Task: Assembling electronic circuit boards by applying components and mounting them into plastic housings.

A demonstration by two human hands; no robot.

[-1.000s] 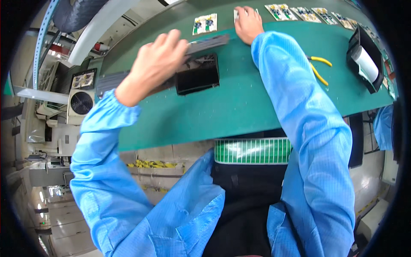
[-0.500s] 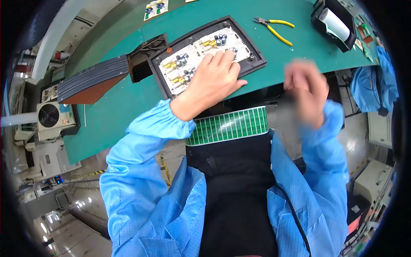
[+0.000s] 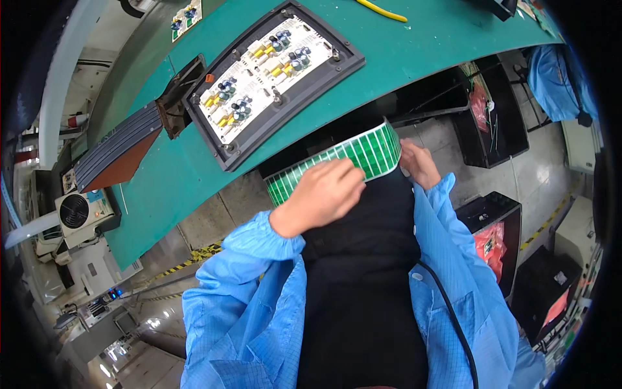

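Both hands gripping a green gridded panel (image 3: 363, 157), left hand (image 3: 324, 194) on top, right hand (image 3: 420, 163) at its end, black tray (image 3: 259, 129) of circuit boards beyond

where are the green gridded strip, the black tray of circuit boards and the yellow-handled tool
green gridded strip (image 3: 363, 152), head view, on its bare middle stretch
black tray of circuit boards (image 3: 256, 137), head view, on its lower frame edge
yellow-handled tool (image 3: 382, 9), head view, on one yellow handle

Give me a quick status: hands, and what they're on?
Left hand on green gridded strip. Right hand at its right end. Grip unclear. Circuit board tray untouched.
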